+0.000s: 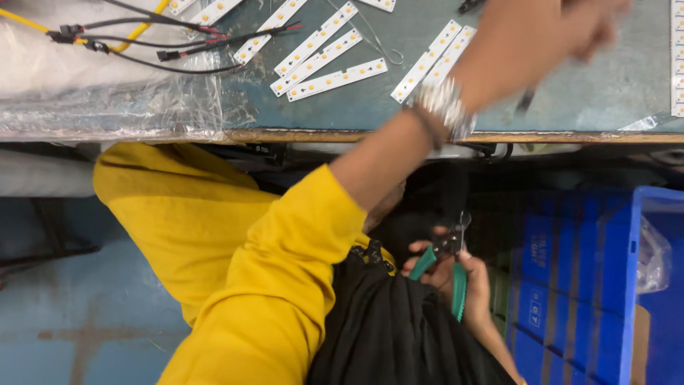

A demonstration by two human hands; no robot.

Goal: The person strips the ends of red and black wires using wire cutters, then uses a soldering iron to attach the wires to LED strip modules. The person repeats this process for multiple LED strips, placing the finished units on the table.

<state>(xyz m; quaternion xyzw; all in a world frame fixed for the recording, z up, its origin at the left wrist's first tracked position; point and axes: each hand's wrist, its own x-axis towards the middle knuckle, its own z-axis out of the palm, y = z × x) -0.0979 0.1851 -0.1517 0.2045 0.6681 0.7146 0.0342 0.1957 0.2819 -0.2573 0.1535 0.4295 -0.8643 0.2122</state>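
Right hand (pixel 456 274) grips green-handled metal pliers (pixel 447 258) low over the lap; blurred left hand (pixel 548 32) reaches over the grey tabletop (pixel 591 85) near white LED strips (pixel 335 53), finger state unclear; reaching unsighted could knock strips off

The left hand (pixel 548 32), raised over the grey-green worktable (pixel 605 85), is motion-blurred; its grip cannot be told. The white LED strip (pixel 677 57) is cut by the right edge.

Grey-green worktable with worn wooden edge (pixel 299 135) across the top, blue-grey scuffed concrete floor (pixel 78 321) lower left, blue plastic crate (pixel 627 285) at right.
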